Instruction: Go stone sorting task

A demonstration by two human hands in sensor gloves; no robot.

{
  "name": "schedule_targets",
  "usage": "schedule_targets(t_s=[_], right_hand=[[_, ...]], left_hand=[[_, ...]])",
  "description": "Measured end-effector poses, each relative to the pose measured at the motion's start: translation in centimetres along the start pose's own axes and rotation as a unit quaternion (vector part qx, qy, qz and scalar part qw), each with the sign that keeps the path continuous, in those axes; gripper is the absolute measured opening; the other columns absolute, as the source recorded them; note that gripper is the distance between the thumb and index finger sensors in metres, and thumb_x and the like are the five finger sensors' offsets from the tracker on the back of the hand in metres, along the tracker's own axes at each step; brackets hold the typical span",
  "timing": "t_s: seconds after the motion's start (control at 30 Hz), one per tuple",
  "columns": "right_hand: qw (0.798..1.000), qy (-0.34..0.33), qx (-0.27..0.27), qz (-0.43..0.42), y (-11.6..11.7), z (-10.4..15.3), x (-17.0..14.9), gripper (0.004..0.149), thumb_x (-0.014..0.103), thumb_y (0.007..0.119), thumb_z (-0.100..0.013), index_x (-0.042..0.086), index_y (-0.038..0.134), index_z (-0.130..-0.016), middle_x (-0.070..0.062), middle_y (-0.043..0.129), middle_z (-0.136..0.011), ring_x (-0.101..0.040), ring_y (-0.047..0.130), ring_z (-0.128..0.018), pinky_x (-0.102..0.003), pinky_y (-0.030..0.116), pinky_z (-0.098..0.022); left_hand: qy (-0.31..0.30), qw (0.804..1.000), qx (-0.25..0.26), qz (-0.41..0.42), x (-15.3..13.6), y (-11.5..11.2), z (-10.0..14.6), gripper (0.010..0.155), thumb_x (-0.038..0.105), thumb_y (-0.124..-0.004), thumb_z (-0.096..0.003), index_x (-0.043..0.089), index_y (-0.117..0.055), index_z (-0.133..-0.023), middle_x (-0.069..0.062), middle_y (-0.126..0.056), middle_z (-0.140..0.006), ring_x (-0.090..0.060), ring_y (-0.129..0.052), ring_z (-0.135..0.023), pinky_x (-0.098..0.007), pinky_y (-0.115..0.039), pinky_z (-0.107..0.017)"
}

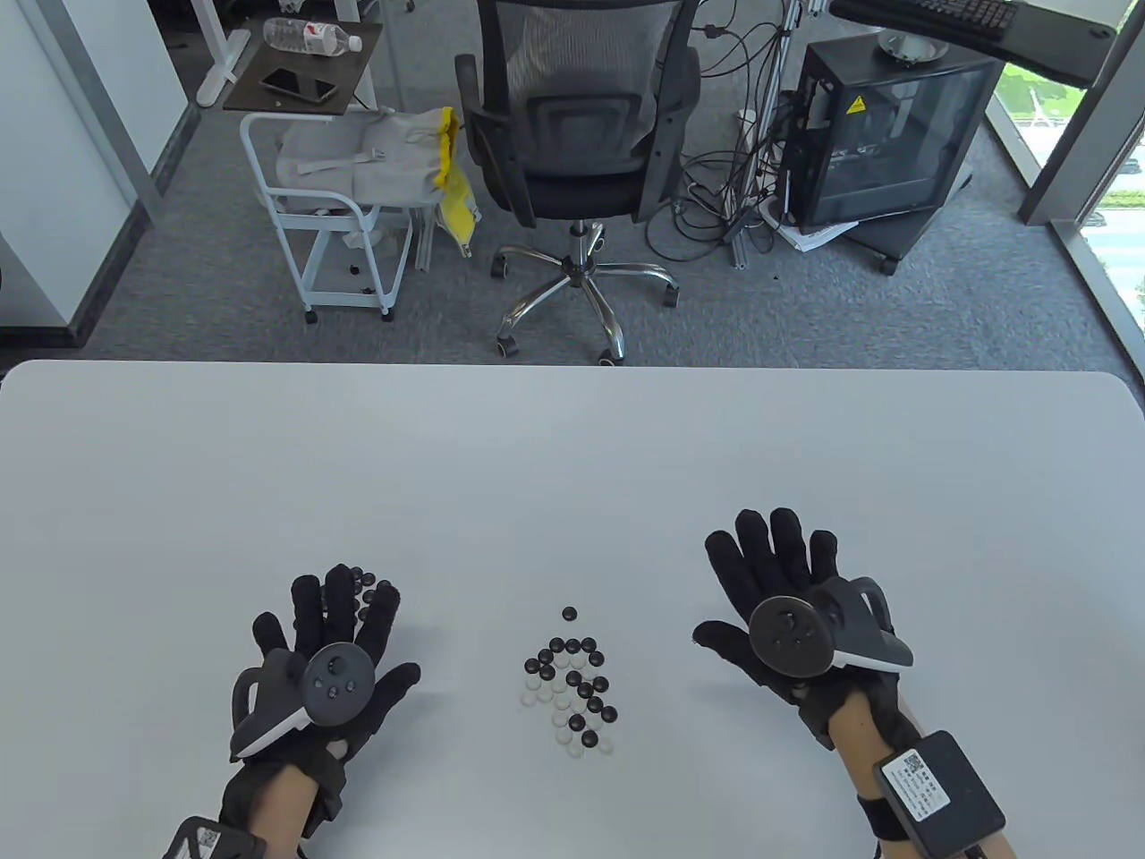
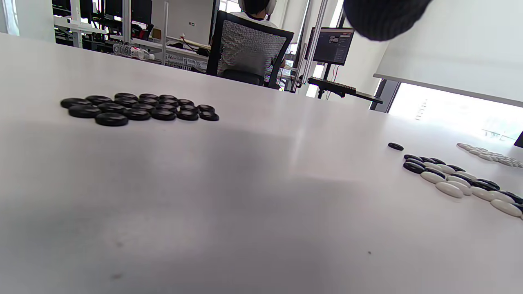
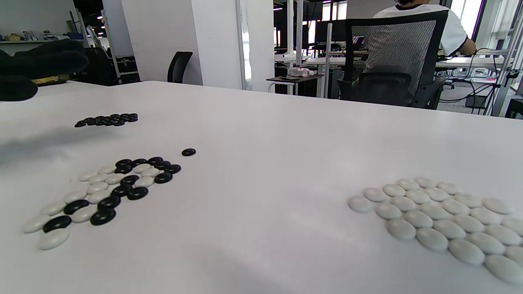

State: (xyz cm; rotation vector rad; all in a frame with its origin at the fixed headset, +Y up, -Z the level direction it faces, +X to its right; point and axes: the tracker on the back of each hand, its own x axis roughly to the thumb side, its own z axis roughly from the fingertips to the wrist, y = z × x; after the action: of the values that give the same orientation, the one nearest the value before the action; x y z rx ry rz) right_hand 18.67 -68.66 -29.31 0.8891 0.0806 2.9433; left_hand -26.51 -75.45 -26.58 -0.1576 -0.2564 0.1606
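Observation:
A mixed pile of black and white Go stones point(image 1: 572, 693) lies at the table's front middle, with one black stone point(image 1: 570, 614) just beyond it. My left hand point(image 1: 335, 622) is open with fingers spread, held above a sorted group of black stones point(image 1: 365, 583); that group shows in full in the left wrist view point(image 2: 139, 107). My right hand point(image 1: 771, 573) is open with fingers spread and hides a sorted group of white stones, which shows in the right wrist view point(image 3: 441, 220). Neither hand holds a stone that I can see.
The white table point(image 1: 572, 447) stretches bare beyond the stones to its far edge. An office chair point(image 1: 572, 116), a white cart point(image 1: 331, 206) and a computer case point(image 1: 881, 134) stand on the floor behind the table.

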Motion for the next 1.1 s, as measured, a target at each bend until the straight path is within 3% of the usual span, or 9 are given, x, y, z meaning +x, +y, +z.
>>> schedule_targets(t_s=[0.3,0.47,0.8,0.97,1.1], right_hand=[[0.999,0.005,-0.025,-0.031,3.9,1.2,-1.2,0.087,0.052,0.050,-0.061,-0.004,0.012,-0.115,-0.046,0.004,-0.109,-0.068,-0.003,-0.091,-0.087,0.009,-0.055],[0.999,0.021,0.003,-0.048,5.6,1.9,-2.2,0.088,0.052,0.049,-0.061,-0.005,0.009,-0.115,-0.047,0.002,-0.109,-0.069,-0.004,-0.090,-0.088,0.009,-0.054],[0.998,0.036,0.012,-0.050,5.8,2.7,-2.9,0.088,0.052,0.049,-0.061,-0.005,0.010,-0.115,-0.048,0.002,-0.109,-0.069,-0.005,-0.089,-0.087,0.007,-0.054],[0.998,0.033,0.015,-0.058,5.9,2.6,-2.7,0.088,0.052,0.049,-0.061,-0.005,0.011,-0.115,-0.048,0.002,-0.109,-0.070,-0.005,-0.089,-0.087,0.007,-0.054],[0.998,0.033,0.018,-0.056,5.9,2.6,-2.6,0.088,0.052,0.049,-0.061,-0.005,0.012,-0.115,-0.048,0.002,-0.109,-0.070,-0.005,-0.089,-0.087,0.007,-0.054]], left_hand=[[-0.001,1.000,0.015,-0.015,0.5,-0.3,0.0,0.084,0.058,-0.055,-0.0603,0.020,-0.007,-0.118,-0.027,0.019,-0.112,-0.055,0.019,-0.095,-0.083,0.002,-0.050],[0.005,1.000,0.007,-0.023,0.5,-0.5,-0.1,0.084,0.058,-0.055,-0.0603,0.020,-0.008,-0.118,-0.027,0.018,-0.112,-0.055,0.019,-0.095,-0.083,0.002,-0.050],[0.029,0.999,0.022,-0.014,-0.4,0.4,0.2,0.082,0.058,-0.055,-0.0602,0.022,-0.011,-0.119,-0.026,0.018,-0.113,-0.055,0.019,-0.095,-0.083,0.002,-0.050],[0.070,0.997,0.016,-0.005,-0.7,3.5,-0.4,0.080,0.058,-0.056,-0.0608,0.024,-0.014,-0.120,-0.026,0.018,-0.113,-0.055,0.019,-0.096,-0.083,0.001,-0.052],[0.080,0.997,0.006,0.008,-0.4,8.5,-2.2,0.075,0.057,-0.057,-0.0607,0.028,-0.025,-0.122,-0.024,0.015,-0.116,-0.054,0.020,-0.096,-0.083,0.003,-0.051]])
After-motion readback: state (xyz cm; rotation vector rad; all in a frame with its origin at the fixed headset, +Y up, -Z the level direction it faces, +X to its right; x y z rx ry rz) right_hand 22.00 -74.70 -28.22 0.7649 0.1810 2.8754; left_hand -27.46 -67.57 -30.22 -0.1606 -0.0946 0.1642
